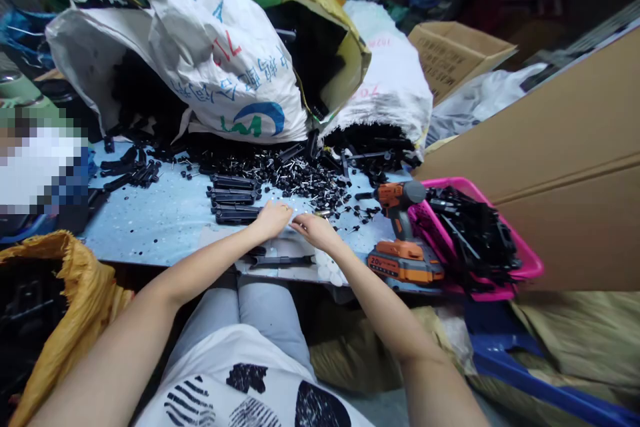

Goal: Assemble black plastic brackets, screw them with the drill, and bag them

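Note:
My left hand (274, 218) is closed, its fingers curled together beside the right end of a stack of long black plastic parts (235, 215). What it holds, if anything, is too small to make out. Close to it, my right hand (317, 230) has its thumb and fingers pinched; their contents are hidden too. Both hands hover over the front of the blue table (165, 227). Below them a single long black part (283, 261) lies near the table edge. Behind the hands spreads a heap of small black pieces with silvery pins (300, 177).
An orange and grey cordless drill (400, 227) stands on its battery at right, beside a pink basket (530, 270) of black parts. White sacks (235, 60) spill black parts at the back. A cardboard sheet (565, 180) borders the right; a yellow sack (85, 287) sits front left.

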Demonstrator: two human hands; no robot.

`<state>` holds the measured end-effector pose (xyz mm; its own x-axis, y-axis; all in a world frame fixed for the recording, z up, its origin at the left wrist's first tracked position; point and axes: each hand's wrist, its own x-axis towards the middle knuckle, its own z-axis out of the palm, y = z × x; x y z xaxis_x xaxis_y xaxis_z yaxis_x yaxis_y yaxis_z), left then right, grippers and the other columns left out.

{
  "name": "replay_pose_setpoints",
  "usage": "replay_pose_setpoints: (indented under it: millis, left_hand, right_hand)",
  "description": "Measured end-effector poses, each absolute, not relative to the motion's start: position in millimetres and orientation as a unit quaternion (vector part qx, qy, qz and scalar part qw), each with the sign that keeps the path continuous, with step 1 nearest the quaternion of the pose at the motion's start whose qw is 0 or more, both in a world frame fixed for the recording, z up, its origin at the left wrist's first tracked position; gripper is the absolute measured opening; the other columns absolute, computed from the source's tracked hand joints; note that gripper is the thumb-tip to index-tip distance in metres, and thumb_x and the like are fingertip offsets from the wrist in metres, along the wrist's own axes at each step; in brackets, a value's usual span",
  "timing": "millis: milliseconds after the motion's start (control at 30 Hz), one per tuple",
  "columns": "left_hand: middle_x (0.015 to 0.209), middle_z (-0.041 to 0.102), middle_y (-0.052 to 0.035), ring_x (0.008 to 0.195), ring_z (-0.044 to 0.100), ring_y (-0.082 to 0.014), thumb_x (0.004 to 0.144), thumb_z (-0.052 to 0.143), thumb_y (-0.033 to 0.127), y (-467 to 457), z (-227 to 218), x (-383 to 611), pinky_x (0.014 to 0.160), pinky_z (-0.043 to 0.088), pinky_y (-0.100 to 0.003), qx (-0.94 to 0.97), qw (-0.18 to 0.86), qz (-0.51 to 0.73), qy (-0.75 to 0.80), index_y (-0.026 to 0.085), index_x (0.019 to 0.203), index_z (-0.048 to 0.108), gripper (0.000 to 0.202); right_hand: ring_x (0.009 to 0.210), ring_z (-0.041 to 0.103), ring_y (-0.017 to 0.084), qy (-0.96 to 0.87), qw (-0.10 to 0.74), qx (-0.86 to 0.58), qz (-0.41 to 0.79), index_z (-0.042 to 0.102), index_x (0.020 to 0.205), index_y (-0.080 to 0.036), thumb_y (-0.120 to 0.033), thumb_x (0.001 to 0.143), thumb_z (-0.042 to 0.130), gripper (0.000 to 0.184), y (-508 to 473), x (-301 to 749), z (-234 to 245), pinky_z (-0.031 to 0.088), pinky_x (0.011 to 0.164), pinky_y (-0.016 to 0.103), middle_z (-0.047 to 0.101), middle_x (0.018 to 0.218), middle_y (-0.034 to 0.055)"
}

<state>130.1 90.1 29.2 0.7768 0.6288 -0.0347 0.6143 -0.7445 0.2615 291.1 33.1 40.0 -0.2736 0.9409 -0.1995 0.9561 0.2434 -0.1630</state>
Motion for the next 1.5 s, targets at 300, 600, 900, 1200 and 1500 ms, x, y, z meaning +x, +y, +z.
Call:
replay_pose_setpoints:
  millis: [300, 600, 900, 1200, 1500]
  left_hand:
    - [0.100, 0.061, -0.0140, 0.096, 0.058, -0.0236, 0.087, 0.046, 0.012, 73.0, 41.0, 107.3, 0.082, 0.046, -0.035, 0.914, 0.132, 0.102, 0.370, 0.012, 0.095, 0.058, 0.014]
    - [0.060, 0.057, 0.0011, 0.049, 0.052, -0.0094, 0.073, 0.064, 0.046, 28.7, 35.8, -38.3, 0.050, 0.040, -0.022, 0.469, 0.587, 0.397, 0.528, 0.015, 0.079, 0.055, 0.033]
    - [0.064, 0.061, -0.0005, 0.049, 0.049, -0.0046, 0.059, 0.079, 0.041, 18.3, 30.7, -40.4, 0.050, 0.034, -0.018, 0.268, 0.694, 0.447, 0.497, 0.012, 0.073, 0.056, 0.040]
    - [0.066, 0.063, -0.0023, 0.052, 0.052, -0.0058, 0.064, 0.076, 0.033, 15.8, 21.9, -42.5, 0.050, 0.037, -0.018, 0.243, 0.710, 0.406, 0.522, 0.012, 0.074, 0.057, 0.030]
    - [0.064, 0.062, -0.0014, 0.050, 0.050, -0.0065, 0.059, 0.077, 0.041, 13.8, 22.4, -46.6, 0.049, 0.036, -0.019, 0.307, 0.667, 0.394, 0.552, 0.012, 0.073, 0.057, 0.037]
  right_hand:
    - [0.099, 0.053, 0.020, 0.646, 0.027, 0.760, 0.063, 0.039, 0.130, -0.013, -0.023, 0.092, 0.038, 0.039, 144.9, 294.5, 31.8, 0.041, 0.071, 0.026, 0.049, 0.119, 0.0169]
    - [0.092, 0.056, 0.022, 0.725, 0.007, 0.686, 0.063, 0.059, 0.096, -0.014, -0.027, 0.090, 0.045, 0.020, 145.5, 316.9, 29.8, 0.038, 0.072, 0.028, 0.063, 0.095, 0.0136]
    - [0.079, 0.063, 0.020, 0.722, -0.290, 0.606, -0.164, 0.065, 0.089, -0.017, -0.056, 0.082, 0.049, 0.043, 87.0, 290.4, 25.2, 0.050, 0.071, 0.033, 0.066, 0.094, 0.0114]
    - [0.074, 0.065, 0.019, 0.740, -0.209, 0.567, -0.297, 0.068, 0.087, -0.019, -0.046, 0.082, 0.056, 0.030, 12.4, 246.6, 46.5, 0.052, 0.068, 0.031, 0.069, 0.083, 0.0071]
    - [0.079, 0.064, 0.018, 0.765, -0.133, 0.548, -0.310, 0.068, 0.090, -0.017, -0.028, 0.082, 0.060, 0.016, 12.6, 225.9, 49.8, 0.049, 0.072, 0.028, 0.069, 0.089, 0.0071]
